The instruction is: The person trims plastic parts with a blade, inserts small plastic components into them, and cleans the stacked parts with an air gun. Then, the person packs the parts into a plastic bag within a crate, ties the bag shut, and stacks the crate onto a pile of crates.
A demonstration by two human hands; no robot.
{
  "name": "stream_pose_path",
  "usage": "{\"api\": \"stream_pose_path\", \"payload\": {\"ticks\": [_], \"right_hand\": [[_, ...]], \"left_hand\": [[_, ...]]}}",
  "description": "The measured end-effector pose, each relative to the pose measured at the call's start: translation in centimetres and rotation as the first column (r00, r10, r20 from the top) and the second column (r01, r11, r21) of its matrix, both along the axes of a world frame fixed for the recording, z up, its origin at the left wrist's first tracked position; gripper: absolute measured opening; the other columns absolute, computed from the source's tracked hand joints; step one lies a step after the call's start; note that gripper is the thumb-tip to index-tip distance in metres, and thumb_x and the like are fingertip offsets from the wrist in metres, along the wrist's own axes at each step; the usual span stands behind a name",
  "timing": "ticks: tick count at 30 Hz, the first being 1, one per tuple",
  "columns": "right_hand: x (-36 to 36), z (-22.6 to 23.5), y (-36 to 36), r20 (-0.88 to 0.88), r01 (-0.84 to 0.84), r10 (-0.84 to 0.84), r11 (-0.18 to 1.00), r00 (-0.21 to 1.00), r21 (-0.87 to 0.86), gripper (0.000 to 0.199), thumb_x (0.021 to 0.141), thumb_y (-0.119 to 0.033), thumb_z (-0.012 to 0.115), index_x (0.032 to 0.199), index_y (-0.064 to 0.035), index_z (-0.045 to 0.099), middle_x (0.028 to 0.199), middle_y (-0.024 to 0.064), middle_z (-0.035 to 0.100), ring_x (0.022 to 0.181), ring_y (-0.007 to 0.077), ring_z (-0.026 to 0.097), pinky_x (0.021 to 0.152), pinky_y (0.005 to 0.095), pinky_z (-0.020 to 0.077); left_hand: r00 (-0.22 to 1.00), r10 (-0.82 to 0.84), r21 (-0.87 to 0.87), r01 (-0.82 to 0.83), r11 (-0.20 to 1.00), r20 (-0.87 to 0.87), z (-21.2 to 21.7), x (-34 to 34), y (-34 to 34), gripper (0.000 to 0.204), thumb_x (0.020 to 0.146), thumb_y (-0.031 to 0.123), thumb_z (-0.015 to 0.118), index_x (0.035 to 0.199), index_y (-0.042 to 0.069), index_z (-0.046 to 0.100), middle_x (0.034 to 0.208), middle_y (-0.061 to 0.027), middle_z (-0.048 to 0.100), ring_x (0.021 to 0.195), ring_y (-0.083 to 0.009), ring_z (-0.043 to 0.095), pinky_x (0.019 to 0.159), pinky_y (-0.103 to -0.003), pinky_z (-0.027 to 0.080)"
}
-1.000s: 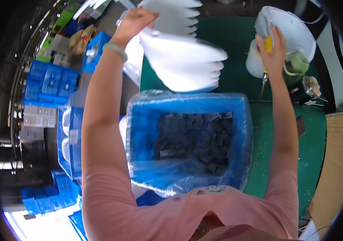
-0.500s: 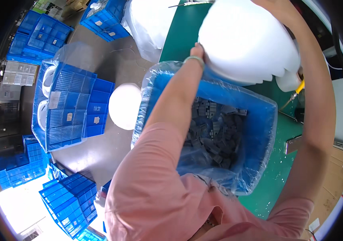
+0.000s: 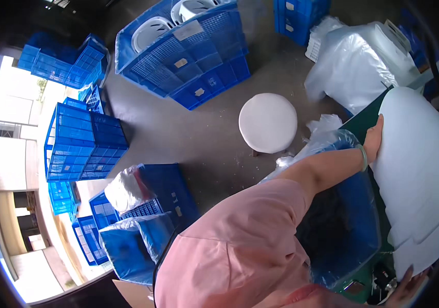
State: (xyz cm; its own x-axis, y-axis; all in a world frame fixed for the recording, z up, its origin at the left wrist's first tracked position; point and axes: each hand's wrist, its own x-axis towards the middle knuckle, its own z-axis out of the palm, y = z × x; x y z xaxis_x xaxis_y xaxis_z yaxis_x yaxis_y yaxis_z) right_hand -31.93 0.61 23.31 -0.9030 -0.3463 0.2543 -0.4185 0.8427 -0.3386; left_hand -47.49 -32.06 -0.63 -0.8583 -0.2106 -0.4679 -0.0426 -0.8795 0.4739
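A large white stack of thin, smooth, rounded sheets with an uneven layered edge lies over the green table at the right. My left hand, a pale green bangle at its wrist, is closed on the stack's near edge, its fingers partly hidden. At the stack's lower end is my right hand, fingers apart, by the picture's rim; whether it bears on the sheets is unclear. Beneath my left arm stands a blue bin lined with clear plastic, its inside dark.
A round white stool stands on the grey floor. Blue crates holding white plastic parts are behind it, with more blue crates at the left. A plastic-wrapped bundle sits at the far right. A phone-like object lies on the green table.
The view has swung left, so stack, bin and table now appear farther right. My left hand stays at the stack's edge. My right hand now shows at the stack's lower end.
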Motion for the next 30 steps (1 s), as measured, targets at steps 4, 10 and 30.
{"api": "stream_pose_path", "payload": {"ticks": [4, 10, 30], "right_hand": [[-1.1, -5.1, 0.7, 0.043, -0.007, 0.021, 0.951, 0.999, -0.310, 0.061, 0.082, -0.013, 0.066, 0.131, 0.0058, 0.034, 0.117, 0.0238, 0.053, 0.101, 0.0258, 0.057, 0.085, 0.0296, 0.0491], [7.8, -14.1, -3.8, -0.110, -0.235, 0.219, 0.960, 0.969, -0.154, 0.067, 0.079, -0.053, 0.060, 0.124, -0.0056, 0.044, 0.127, 0.0168, 0.047, 0.103, 0.0301, 0.053, 0.081, 0.0496, 0.0435], [19.0, 3.9, -40.7, 0.130, -0.086, 0.149, 0.913, 0.980, -0.399, 0.053, 0.084, -0.023, 0.057, 0.127, 0.0051, 0.043, 0.118, 0.0187, 0.053, 0.103, 0.0271, 0.053, 0.084, 0.0383, 0.0446]], "left_hand": [[0.923, 0.192, 0.001, -0.204, 0.979, -0.333, 4.1, 9.2, -7.4, 0.074, 0.085, 0.064, 0.042, 0.120, 0.000, 0.051, 0.115, -0.0081, 0.055, 0.104, -0.0173, 0.049, 0.090, -0.031, 0.038], [0.909, 0.393, -0.174, -0.413, 0.894, -0.139, 4.0, 28.6, -15.7, 0.066, 0.090, 0.058, 0.035, 0.128, 0.005, 0.045, 0.121, -0.0087, 0.054, 0.107, -0.0170, 0.051, 0.090, -0.029, 0.041], [0.973, 0.226, -0.026, -0.227, 0.974, -0.039, 4.6, 29.8, -38.7, 0.073, 0.087, 0.063, 0.034, 0.133, 0.007, 0.040, 0.128, -0.0090, 0.050, 0.116, -0.0213, 0.045, 0.098, -0.034, 0.034]]}}
